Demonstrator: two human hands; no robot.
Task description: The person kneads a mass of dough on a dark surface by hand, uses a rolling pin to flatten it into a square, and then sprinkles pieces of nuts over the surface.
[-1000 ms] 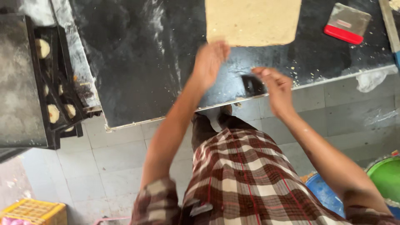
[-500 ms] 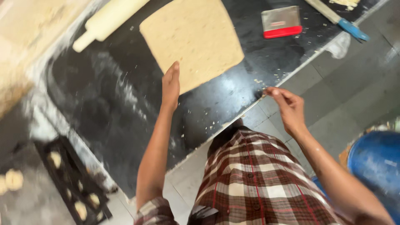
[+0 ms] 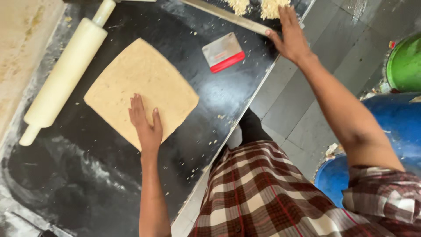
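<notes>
The left hand point(image 3: 147, 125) is lying flat on the near corner of a rolled-out sheet of dough point(image 3: 140, 90), fingers spread a little and palm pressing down, while the right hand point(image 3: 291, 37) is reaching far out to the counter's edge, fingers open and resting on the end of a long flat stick point(image 3: 228, 16), with no clear grip showing. The dough is sitting in the middle of the black counter point(image 3: 101, 175), roughly square and turned like a diamond. A rolling pin point(image 3: 66, 74) is lying just beside its far side, apart from it, and a scraper point(image 3: 222, 52) with a red edge is lying between the dough and the stick. Loose crumbs point(image 3: 256, 6) are piled at the top by the stick. The likely trouble here is the thin sheet stretching or tearing under the pressing palm if that hand drags, and the stick, already sitting at the counter's rim, tipping off onto the tiled floor point(image 3: 302, 101) if the open hand nudges it; crumbs could also be swept onto the dough. The counter edge is running diagonally close to the person's checked shirt point(image 3: 263, 193), so room toward the body is tight, while the floured stretch at the lower left is offering the most space. A blue tub point(image 3: 386, 131) and a green tub point(image 3: 405, 63) are crowding the floor on the right
</notes>
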